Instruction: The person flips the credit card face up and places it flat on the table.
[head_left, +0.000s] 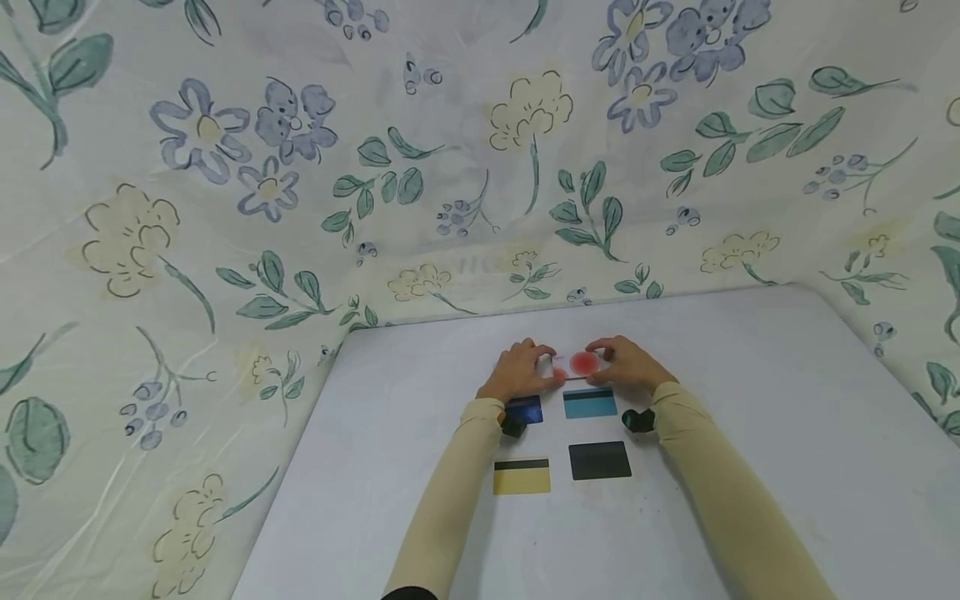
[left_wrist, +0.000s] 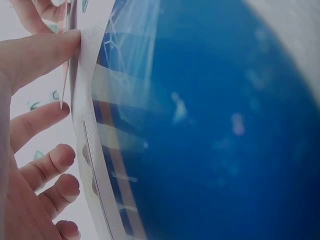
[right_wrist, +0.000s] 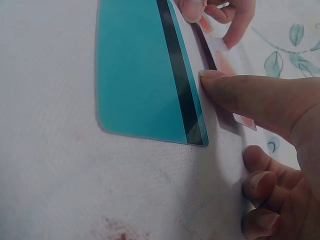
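A white card with red round marks (head_left: 583, 364) is held between both hands near the back of the table, tilted up from the surface. My left hand (head_left: 516, 372) pinches its left end with thumb and forefinger, the other fingers loosely bent in the left wrist view. At its right end my right hand (head_left: 630, 364) pinches it the same way; the right wrist view shows the right thumb (right_wrist: 245, 92) along the lower edge of the card (right_wrist: 226, 62). Just in front lies a light blue card (head_left: 590, 404) with a dark stripe. Below my left wrist is a dark blue card (head_left: 525, 409), partly covered.
Nearer the front lie a yellow card (head_left: 521, 477) with a dark stripe and a black card (head_left: 600, 461). All rest on a white-covered table (head_left: 360, 500). A flower-printed cloth (head_left: 450, 167) rises behind and along the sides.
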